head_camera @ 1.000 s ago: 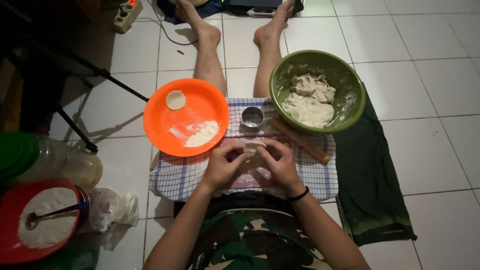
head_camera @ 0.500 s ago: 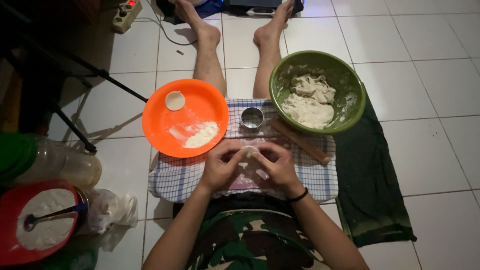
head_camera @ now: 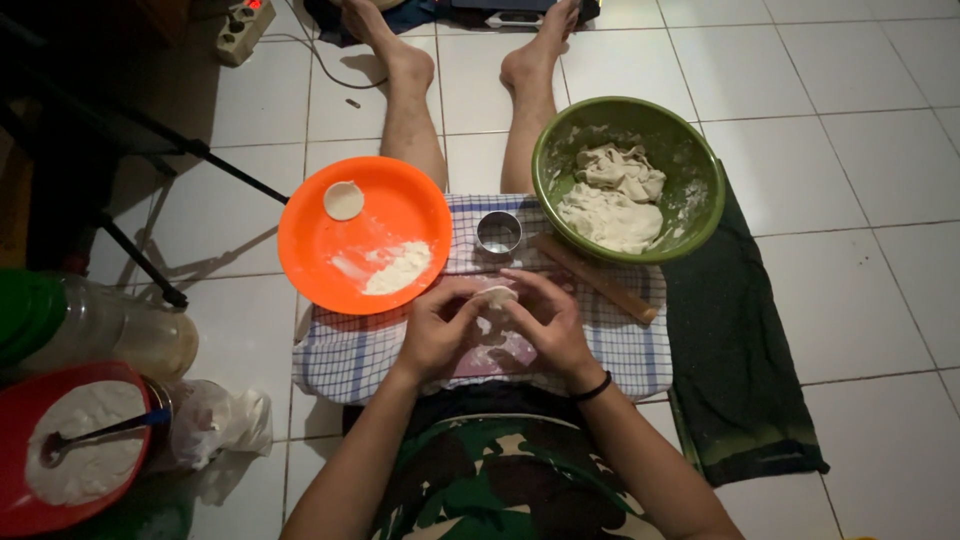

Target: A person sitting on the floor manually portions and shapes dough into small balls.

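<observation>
My left hand (head_camera: 437, 331) and my right hand (head_camera: 548, 327) meet over my lap, and together they pinch a small pale disc of dough (head_camera: 494, 296) between the fingertips. Under them lies a blue-and-white checked cloth (head_camera: 345, 355) with a pinkish board (head_camera: 500, 352) on it. A round metal cutter (head_camera: 498, 233) stands just beyond the hands. A wooden rolling pin (head_camera: 596, 278) lies slanted to the right of it. The orange plate (head_camera: 310, 235) at the left carries one dough round (head_camera: 343, 200) and a heap of flour (head_camera: 400, 268).
A green bowl (head_camera: 700, 170) with lumps of dough (head_camera: 612, 200) sits at the right on a dark green cloth (head_camera: 740, 370). At the left are a red bowl (head_camera: 20, 510) of white flour with a spoon, plastic jars (head_camera: 130, 335), a crumpled bag (head_camera: 225, 420) and black stand legs (head_camera: 150, 160). My bare legs stretch forward.
My fingers have shifted slightly around the dough disc; both hands stay in the same place over the cloth.
</observation>
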